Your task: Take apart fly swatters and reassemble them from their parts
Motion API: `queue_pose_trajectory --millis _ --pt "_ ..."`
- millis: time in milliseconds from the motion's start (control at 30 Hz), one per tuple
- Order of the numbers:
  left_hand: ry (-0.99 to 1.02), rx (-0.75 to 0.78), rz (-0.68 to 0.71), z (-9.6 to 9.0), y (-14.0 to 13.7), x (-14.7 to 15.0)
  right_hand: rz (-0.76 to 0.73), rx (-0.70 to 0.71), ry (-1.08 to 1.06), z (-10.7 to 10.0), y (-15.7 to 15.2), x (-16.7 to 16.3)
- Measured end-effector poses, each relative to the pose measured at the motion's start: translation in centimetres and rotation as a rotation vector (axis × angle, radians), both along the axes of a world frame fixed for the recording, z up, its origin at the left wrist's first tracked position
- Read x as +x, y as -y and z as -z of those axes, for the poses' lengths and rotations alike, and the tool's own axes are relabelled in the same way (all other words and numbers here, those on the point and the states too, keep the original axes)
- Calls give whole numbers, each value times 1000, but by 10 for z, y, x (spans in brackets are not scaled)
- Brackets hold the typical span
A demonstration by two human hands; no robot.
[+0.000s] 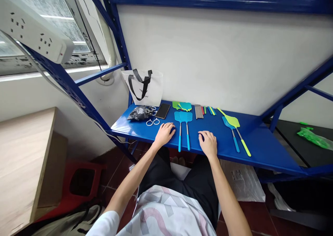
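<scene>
My left hand (165, 134) lies on the front edge of the blue shelf (262, 139), fingers stretched out and holding nothing. My right hand (208, 143) rests on the same edge farther right, palm down, its fingers loosely extended and also empty. Between the hands are two blue fly swatters (183, 116), side by side, their handles sticking out past the edge. Right of my right hand, a yellow-green fly swatter (232, 120) partly overlaps a blue fly swatter (236, 145). Behind the middle pair lie loose green and blue swatter heads (185, 106), several metal rods (198, 112) and short coloured handles (212, 111).
Left on the shelf are a phone (163, 110), white rings (156, 121), a black plastic bag (139, 113) and a white tote bag (154, 87). Blue frame posts flank the shelf. A power strip (33, 31) hangs upper left; a wooden table (23, 153) stands below it.
</scene>
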State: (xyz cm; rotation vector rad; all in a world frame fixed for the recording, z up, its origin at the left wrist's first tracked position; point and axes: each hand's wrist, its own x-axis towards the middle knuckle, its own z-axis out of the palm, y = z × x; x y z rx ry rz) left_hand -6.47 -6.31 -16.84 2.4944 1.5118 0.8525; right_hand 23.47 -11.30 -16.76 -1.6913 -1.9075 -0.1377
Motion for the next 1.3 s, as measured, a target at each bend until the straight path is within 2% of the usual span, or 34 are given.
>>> queue_pose_trajectory --millis 133,233,367,567,733,900,1000,1100,1200,1300 --pt "17 -13 -1 -2 1 0 -27 -166 -35 -13 -23 -43" --pt "24 -18 -5 -3 2 1 68 -319 34 -26 -46 -71" --pt "17 -10 -3 -2 1 1 130 -488 129 -38 -60 -80" --pt "3 11 0 2 -1 2 64 -528 113 -48 -51 -74" --pt "16 9 1 4 -2 2 87 -610 156 -61 -50 -102" --pt "24 -1 1 4 -2 1 34 -634 205 -69 -51 -125" --pt "17 -10 8 3 -2 1 -7 -644 179 -70 -45 -117" --pt "12 -9 17 2 -1 0 -52 -655 150 -72 -34 -89" --pt "10 -5 19 2 -1 0 -34 -659 138 -80 -27 -42" --pt "10 -2 21 2 -1 0 120 -630 134 -94 -32 22"
